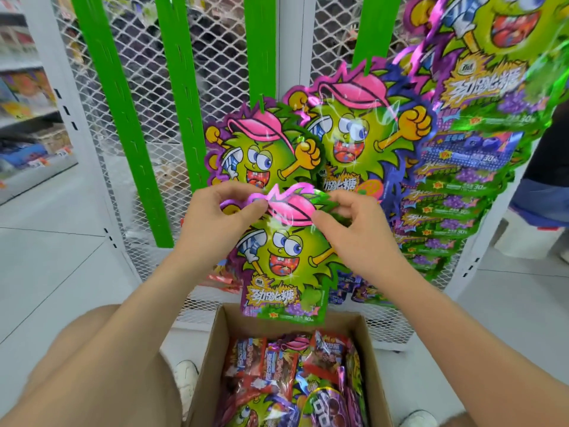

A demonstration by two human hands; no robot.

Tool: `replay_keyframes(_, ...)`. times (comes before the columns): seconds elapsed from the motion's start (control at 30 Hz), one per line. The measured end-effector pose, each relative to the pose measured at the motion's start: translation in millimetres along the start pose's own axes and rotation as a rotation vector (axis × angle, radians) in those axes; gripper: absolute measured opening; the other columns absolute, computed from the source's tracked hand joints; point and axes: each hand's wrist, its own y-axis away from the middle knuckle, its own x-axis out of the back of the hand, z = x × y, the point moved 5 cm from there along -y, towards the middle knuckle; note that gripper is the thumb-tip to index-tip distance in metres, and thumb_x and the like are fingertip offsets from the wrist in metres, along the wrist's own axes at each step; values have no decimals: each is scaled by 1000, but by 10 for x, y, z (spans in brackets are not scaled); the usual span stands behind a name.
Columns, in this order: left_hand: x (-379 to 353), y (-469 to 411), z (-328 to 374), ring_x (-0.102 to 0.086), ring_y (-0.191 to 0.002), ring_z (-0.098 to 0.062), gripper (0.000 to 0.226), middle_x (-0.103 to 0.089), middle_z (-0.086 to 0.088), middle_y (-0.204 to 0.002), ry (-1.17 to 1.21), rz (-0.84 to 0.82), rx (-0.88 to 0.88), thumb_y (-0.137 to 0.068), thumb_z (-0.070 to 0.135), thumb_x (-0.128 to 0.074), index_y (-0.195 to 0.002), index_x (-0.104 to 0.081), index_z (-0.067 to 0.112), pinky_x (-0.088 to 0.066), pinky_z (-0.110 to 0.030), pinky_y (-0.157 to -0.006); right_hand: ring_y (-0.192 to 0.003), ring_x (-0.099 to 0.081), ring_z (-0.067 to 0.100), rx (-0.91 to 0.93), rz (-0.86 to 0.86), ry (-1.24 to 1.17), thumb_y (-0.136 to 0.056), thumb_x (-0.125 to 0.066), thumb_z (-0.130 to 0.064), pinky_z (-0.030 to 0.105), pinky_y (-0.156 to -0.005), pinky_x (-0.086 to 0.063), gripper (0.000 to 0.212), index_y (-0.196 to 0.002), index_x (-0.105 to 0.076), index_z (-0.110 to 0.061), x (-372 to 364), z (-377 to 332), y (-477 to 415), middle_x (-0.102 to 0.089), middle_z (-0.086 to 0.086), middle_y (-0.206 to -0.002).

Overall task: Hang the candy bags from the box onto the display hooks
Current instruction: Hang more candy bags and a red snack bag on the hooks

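Fingers [255, 208] of the left hand [215, 220] and right hand [354, 229] pinch a bag [286, 266] by its top, above the box [215, 359]; several bags [348, 140] hang on the strips [261, 57] already; many wait in the box; plenty left, I'd judge.

Both forearms reach forward, left hand [220, 215] and right hand [354, 229] raised side by side, fingertips pinched, thumbs facing inward.
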Motion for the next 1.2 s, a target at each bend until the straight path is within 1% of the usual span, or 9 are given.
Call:
replay_keyframes(0.13,84,-316,488,-62,-106,-8,32,-66,11,-117,-162,238,-271,-87,25,-63,-117,-72,29,-47,-20,-91,-61,-62,17,255,241,243,-91,-73,-25,38,-61,-53,9,-86,-67,-20,36,-398,-151,-67,-6,-67)
replay_keyframes(0.23,163,-590,840,-59,-108,-3,47,-66,7,-123,-103,334,-370,-84,20,-52,-128,-69,21,-44,-17,-98,-69,-65,21,389,413,355,-90,-73,-29,37,-69,-53,11,-87,-71,-19,79,-713,-358,-70,-5,-73)
replay_keyframes(0.37,216,-944,1089,-66,-117,-2,58,-72,7,-124,21,259,-353,-78,16,-47,-133,-65,15,-52,-36,-107,-86,-69,26,439,482,465,-93,-71,-39,43,-86,-51,17,-99,-79,-25,147,-1089,-691,-76,-5,-85)
replay_keyframes(0.47,207,-1094,1162,-66,-107,5,65,-71,9,-120,32,203,-304,-73,16,-47,-137,-62,17,-54,-26,-97,-87,-73,23,416,474,389,-92,-74,-34,42,-83,-55,17,-104,-79,-23,144,-1262,-901,-79,-5,-91)
replay_keyframes(0.57,245,-1174,1192,-69,-99,3,54,-74,8,-111,47,202,-286,-77,18,-50,-128,-68,19,-54,-23,-89,-93,-72,28,416,493,377,-92,-73,-32,47,-86,-56,24,-113,-76,-21,41,-1359,-1045,-79,-1,-97)
replay_keyframes(0.7,316,-1222,1217,-69,-81,-12,18,-76,4,-86,74,176,-268,-89,19,-59,-95,-76,24,-52,-32,-79,-100,-68,32,400,540,380,-95,-67,-47,48,-94,-48,28,-112,-74,-26,-49,-1413,-1138,-77,-3,-96)
replay_keyframes(0.83,305,-1173,1238,-61,-74,-18,28,-68,4,-73,64,81,-261,-97,25,-63,-71,-73,31,-47,-38,-78,-98,-64,27,361,596,355,-97,-59,-59,41,-88,-33,31,-101,-71,-31,-74,-1455,-1153,-70,-10,-84)
replay_keyframes(1.0,255,-1119,1227,-53,-74,-20,32,-59,-11,-79,47,-19,-262,-104,33,-60,-82,-67,12,-41,-38,-73,-92,-62,26,323,608,303,-98,-50,-60,47,-94,-38,36,-95,-68,-28,-97,-1484,-1141,-65,-8,-74)
replay_keyframes(1.2,232,-1076,1276,-52,-76,-19,34,-58,-10,-80,53,-49,-287,-107,37,-56,-78,-63,21,-42,-40,-74,-85,-63,28,359,625,218,-100,-53,-55,52,-97,-44,31,-93,-65,-28,-51,-1489,-1126,-61,-8,-68)
